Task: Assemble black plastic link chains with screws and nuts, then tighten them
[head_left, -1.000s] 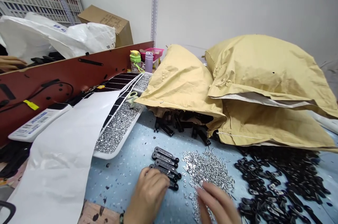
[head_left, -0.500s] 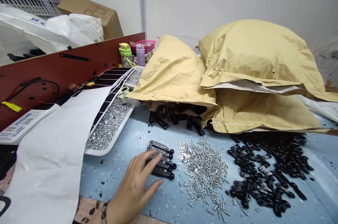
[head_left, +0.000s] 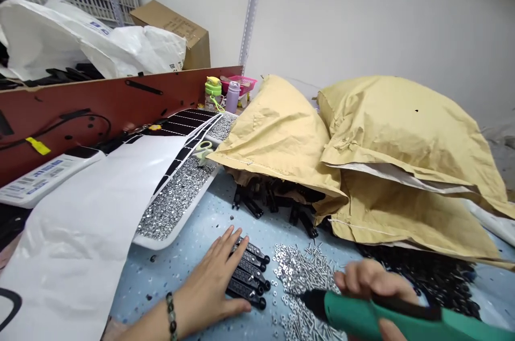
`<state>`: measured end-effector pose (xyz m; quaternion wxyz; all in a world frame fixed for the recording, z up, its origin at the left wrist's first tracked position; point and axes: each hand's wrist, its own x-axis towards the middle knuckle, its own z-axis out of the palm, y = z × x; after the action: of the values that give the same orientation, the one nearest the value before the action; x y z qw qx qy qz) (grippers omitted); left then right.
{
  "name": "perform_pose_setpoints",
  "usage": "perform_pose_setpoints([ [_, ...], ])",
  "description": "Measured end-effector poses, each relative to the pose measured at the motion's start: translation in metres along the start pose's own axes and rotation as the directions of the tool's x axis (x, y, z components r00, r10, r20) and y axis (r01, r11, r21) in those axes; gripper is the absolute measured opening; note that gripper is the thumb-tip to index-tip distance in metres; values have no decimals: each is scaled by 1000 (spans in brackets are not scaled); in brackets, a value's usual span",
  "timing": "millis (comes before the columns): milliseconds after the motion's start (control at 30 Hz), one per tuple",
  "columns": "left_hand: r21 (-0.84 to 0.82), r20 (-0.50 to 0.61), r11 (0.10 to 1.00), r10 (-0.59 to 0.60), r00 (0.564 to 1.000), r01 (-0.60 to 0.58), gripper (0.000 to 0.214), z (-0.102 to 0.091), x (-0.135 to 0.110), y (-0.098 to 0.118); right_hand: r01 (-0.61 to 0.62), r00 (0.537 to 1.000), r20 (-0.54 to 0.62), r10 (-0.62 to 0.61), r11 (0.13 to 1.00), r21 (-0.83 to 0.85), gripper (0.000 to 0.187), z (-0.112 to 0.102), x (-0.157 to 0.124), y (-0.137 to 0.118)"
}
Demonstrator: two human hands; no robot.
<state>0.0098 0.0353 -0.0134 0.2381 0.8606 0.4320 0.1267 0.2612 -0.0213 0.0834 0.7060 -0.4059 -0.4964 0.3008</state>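
My left hand lies flat on the blue speckled table, its spread fingertips against a row of several black perforated metal strips. My right hand grips a green electric screwdriver, whose black tip points left over a loose pile of silver screws and washers. Behind that hand sits a heap of black metal parts, partly hidden by the hand and tool.
A white tray of silver washers with green-handled scissors lies left, under a white backing sheet with black pads. Kraft paper bags spill black parts at the back. A red-brown board stands behind.
My right hand has come into view holding the green screwdriver over the pile. My left hand has slid off the top of the black strips to their left side. The view has shifted slightly.
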Motion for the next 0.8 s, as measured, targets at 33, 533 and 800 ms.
perform_pose_setpoints([
  [33, -10, -2, 1000, 4, 1000, -4, 104, 0, 1, 0, -22, 999, 27, 22, 1000, 2, 20, 11, 8, 3],
  [533, -141, 38, 987, 87, 995, -81, 88, -3, 1, -4, 17, 993, 120, -24, 998, 54, 9, 87, 20, 53],
  [800, -127, 67, 989, 81, 994, -72, 86, -1, 1, -4, -1, 988, 157, -8, 998, 63, 9, 89, 22, 56],
])
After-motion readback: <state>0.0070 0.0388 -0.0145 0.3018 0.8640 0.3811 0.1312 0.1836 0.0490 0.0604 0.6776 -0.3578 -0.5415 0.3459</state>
